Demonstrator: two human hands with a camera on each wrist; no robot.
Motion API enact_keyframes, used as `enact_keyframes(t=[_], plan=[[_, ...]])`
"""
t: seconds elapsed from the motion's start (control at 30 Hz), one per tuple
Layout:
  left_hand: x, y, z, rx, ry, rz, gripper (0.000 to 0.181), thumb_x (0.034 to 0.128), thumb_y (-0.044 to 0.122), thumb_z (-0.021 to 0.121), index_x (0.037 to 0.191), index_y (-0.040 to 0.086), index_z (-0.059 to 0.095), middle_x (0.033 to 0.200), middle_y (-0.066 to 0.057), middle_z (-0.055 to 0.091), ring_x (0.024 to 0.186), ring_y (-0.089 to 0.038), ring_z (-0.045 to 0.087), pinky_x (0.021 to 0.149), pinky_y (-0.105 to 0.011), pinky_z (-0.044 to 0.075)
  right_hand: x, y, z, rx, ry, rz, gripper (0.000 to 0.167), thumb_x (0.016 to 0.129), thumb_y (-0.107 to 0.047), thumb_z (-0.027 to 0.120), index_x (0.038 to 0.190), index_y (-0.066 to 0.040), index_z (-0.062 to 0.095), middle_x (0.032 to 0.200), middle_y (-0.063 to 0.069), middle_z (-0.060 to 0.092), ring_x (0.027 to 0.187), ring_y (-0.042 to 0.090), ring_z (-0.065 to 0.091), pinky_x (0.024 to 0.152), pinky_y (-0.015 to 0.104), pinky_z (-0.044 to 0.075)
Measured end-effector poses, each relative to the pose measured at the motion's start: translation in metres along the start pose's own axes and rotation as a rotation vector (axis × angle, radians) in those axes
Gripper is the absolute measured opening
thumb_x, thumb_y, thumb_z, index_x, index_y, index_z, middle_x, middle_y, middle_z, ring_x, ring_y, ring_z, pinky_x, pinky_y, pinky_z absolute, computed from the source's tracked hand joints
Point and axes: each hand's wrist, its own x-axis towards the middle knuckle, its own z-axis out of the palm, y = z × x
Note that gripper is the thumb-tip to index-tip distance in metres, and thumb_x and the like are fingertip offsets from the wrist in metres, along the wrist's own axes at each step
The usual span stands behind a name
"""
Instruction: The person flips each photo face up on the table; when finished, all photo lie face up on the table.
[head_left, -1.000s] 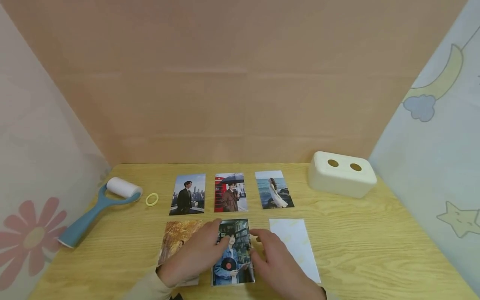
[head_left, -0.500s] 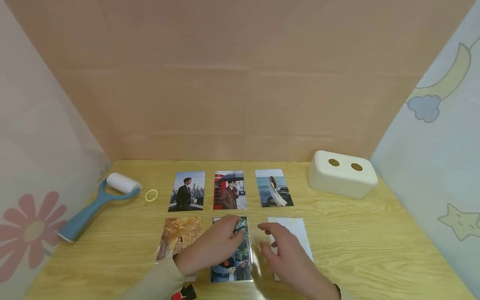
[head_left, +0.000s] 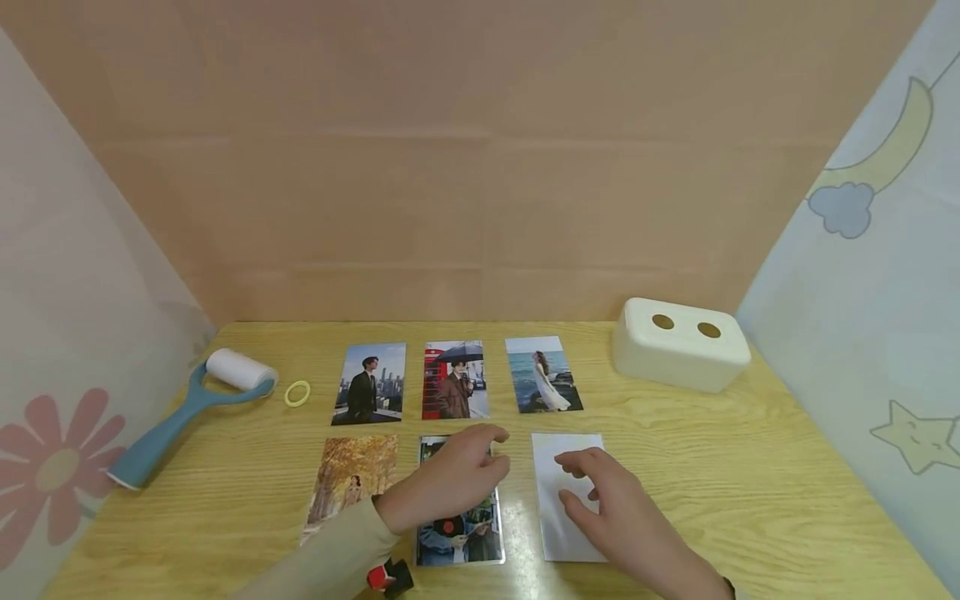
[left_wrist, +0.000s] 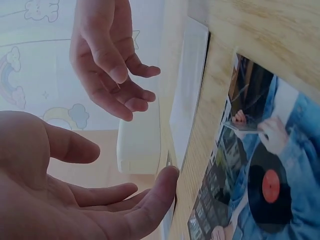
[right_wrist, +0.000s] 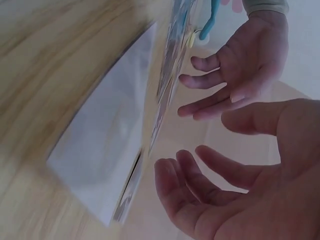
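My left hand (head_left: 453, 475) hovers over a photo of a figure with a vinyl record (head_left: 472, 546), hiding part of it. Its fingers are loosely bent and hold nothing. In the left wrist view a gap shows between that hand and the photo (left_wrist: 270, 185). Above a white face-down card (head_left: 555, 533), to the right, hangs my right hand (head_left: 615, 508), thumb and fingers apart around air. The right wrist view shows the same blank card (right_wrist: 107, 125) lying flat. Left of the record photo lies an autumn-leaves photo (head_left: 360, 458), partly covered by my left sleeve.
Behind lie a skyline photo (head_left: 371, 383), an umbrella photo (head_left: 455, 381) and a seaside photo (head_left: 543, 375). A blue-handled lint roller (head_left: 168, 433) and a yellow ring (head_left: 297, 394) lie left. A white box with two holes (head_left: 678, 350) stands back right.
Both hands have moved right. The left has come away from the record photo's left edge and passed across it; the right has left its right edge and now hangs above the white card.
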Motion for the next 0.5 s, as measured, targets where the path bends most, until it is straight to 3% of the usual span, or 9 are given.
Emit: enact_keyframes(t=[0.2, 0.43, 0.5], plan=[[0.009, 0.003, 0.007, -0.018, -0.02, -0.002, 0.047, 0.1032, 0.023, 0.048, 0.143, 0.0, 0.051, 0.145, -0.012, 0.051, 0.089, -0.014, 0.064, 0.079, -0.041, 0.046, -0.011, 0.019, -0.009, -0.055, -0.005, -0.054, 0.032, 0.089, -0.012, 0.076, 0.12, -0.01, 0.067, 0.111, -0.001, 0.061, 0.094, 0.018, 0.06, 0.07, 0.028, 0.054], [0.012, 0.007, 0.014, -0.051, -0.034, 0.019, 0.046, 0.1046, 0.023, 0.048, 0.143, -0.001, 0.049, 0.146, -0.014, 0.05, 0.122, -0.028, 0.06, 0.088, -0.041, 0.051, -0.017, 0.036, -0.023, -0.101, -0.048, -0.048, 0.039, 0.089, -0.018, 0.078, 0.124, -0.009, 0.065, 0.114, -0.001, 0.058, 0.084, 0.009, 0.056, 0.069, 0.027, 0.051], [0.014, 0.008, 0.016, -0.046, -0.039, 0.026, 0.046, 0.1049, 0.024, 0.049, 0.144, -0.001, 0.049, 0.146, -0.014, 0.05, 0.123, -0.029, 0.06, 0.091, -0.042, 0.051, -0.019, 0.041, -0.026, -0.116, -0.062, -0.056, 0.041, 0.088, -0.019, 0.08, 0.124, -0.008, 0.065, 0.113, 0.0, 0.058, 0.086, 0.01, 0.056, 0.07, 0.028, 0.051]])
